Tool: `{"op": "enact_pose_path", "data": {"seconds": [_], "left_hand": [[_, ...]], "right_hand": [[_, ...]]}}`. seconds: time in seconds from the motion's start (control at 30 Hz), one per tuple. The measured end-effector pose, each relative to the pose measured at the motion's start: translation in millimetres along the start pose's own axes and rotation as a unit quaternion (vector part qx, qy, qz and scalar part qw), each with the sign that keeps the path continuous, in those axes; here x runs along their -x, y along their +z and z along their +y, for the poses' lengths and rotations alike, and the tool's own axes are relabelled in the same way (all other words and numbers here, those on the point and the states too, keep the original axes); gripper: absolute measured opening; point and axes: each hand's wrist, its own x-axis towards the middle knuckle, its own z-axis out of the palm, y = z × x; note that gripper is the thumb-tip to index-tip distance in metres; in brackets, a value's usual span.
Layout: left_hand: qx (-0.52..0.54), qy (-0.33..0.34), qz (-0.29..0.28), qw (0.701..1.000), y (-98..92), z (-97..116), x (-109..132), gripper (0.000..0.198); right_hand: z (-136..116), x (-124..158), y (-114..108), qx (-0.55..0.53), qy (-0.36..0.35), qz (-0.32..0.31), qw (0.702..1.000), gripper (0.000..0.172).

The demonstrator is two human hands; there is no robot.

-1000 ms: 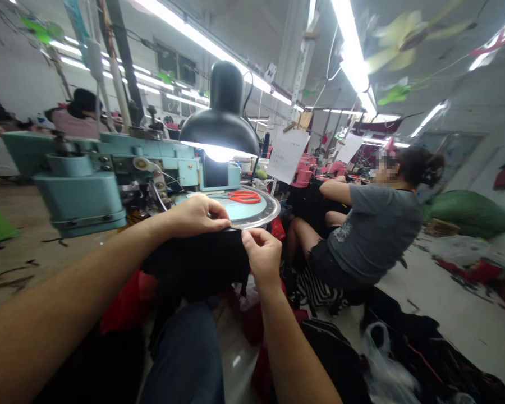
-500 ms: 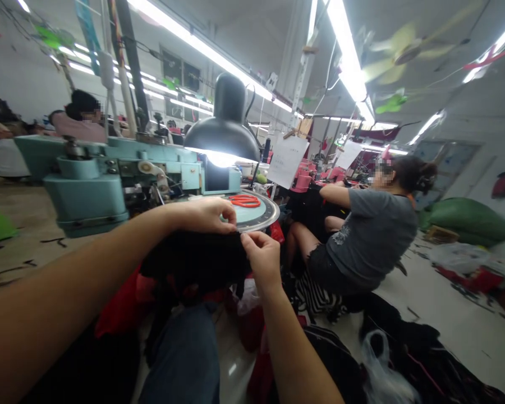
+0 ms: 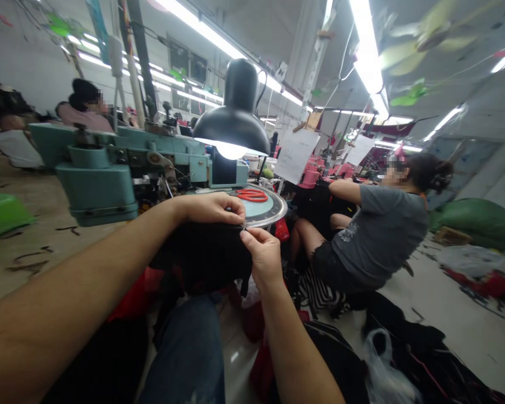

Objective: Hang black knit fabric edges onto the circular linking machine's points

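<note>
A piece of black knit fabric (image 3: 204, 255) hangs from the rim of a round metal dial (image 3: 273, 213) on a teal machine (image 3: 109, 168). My left hand (image 3: 212, 207) is closed, its fingers pinching the fabric's top edge against the dial rim. My right hand (image 3: 261, 252) is closed too, pinching the same edge just right of the left fingers. Red-handled scissors (image 3: 252, 194) lie on the dial's blue top. A lit black desk lamp (image 3: 233, 120) hangs right over the dial.
A person in a grey shirt (image 3: 379, 235) sits at the right, facing away. Another person (image 3: 86, 106) sits behind the machine. Black garments and a plastic bag (image 3: 382, 365) lie on the floor. My knee in jeans (image 3: 189, 348) is below the fabric. A green basin (image 3: 2, 213) rests at left.
Both hands stay pinched on the fabric edge at the dial rim, the fingers shifting slightly along it. The view has drifted a little.
</note>
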Motion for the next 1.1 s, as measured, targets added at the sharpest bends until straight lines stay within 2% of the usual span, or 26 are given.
{"op": "enact_pose_path", "data": {"seconds": [0.47,0.63,0.83,0.97,1.1], "left_hand": [[-0.009,0.000,0.015,1.000,3.0,2,0,0.041],[-0.017,-0.010,0.009,1.000,1.4,3,1,0.040],[-0.112,-0.064,-0.009,0.992,-1.3,14,-13,0.045],[-0.084,-0.049,-0.019,0.995,-2.4,12,-17,0.042],[-0.033,-0.019,-0.016,0.999,-1.5,4,-11,0.040]], "right_hand": [[5,0,-6,0.093,-0.068,0.022,0.993,0.021],[2,0,-6,0.090,-0.066,0.034,0.993,0.021],[-1,-1,-4,0.089,-0.079,0.041,0.992,0.020],[-3,-2,-7,0.071,-0.051,0.041,0.995,0.021],[-2,-1,-8,0.005,0.004,-0.009,1.000,0.024]]}}
